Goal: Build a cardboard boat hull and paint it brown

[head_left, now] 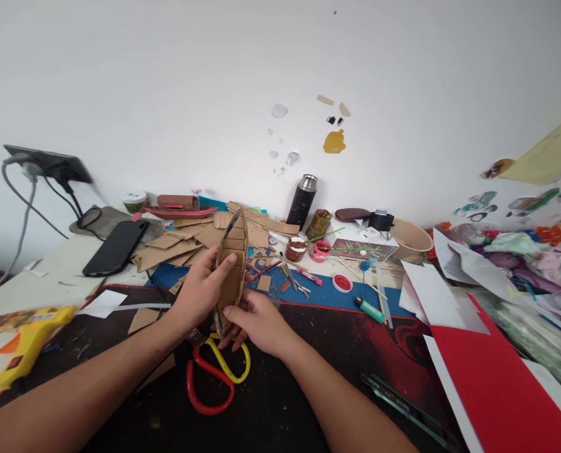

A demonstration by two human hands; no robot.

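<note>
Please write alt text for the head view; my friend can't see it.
A person's left hand and right hand hold a boat-shaped cardboard piece over a dark mat. Scissors show below, a yellow glue gun at left, cardboard scraps beyond.

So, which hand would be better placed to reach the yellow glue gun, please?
Probably the left hand: the glue gun lies on that side, while the right hand would have to reach across.

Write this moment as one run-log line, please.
left hand: grips boat-shaped cardboard | right hand: holds its lower end | nearby: scissors
</note>
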